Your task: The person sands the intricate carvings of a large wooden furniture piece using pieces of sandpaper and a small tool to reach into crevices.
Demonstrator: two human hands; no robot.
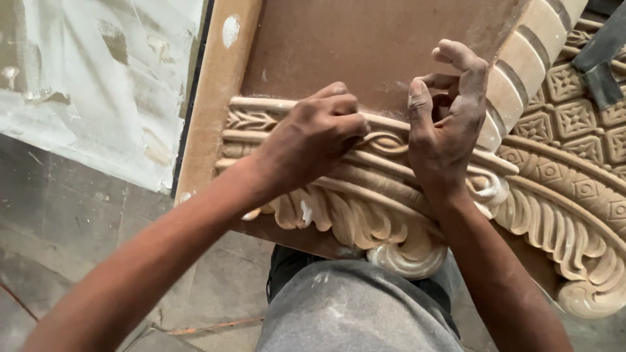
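A carved wooden panel [365, 45] leans toward me, its lower edge a curved band of scrolls and leaf shapes [365, 221]. My left hand [313, 137] lies fist-like on the carved moulding, fingers curled tight and pressed against a scroll; whether something small is under the fingertips is hidden. My right hand [450, 117] rests its heel on the same moulding, fingers loosely bent and lifted apart, holding nothing I can see. A fluted column [521, 72] runs diagonally just right of that hand.
A second carved piece with square rosettes and a leaf border [580, 150] lies to the right. A white plastic sheet [98, 85] covers the wall at left. Grey stone floor [59, 228] is below, and my grey-clad knee [352, 306] is under the panel.
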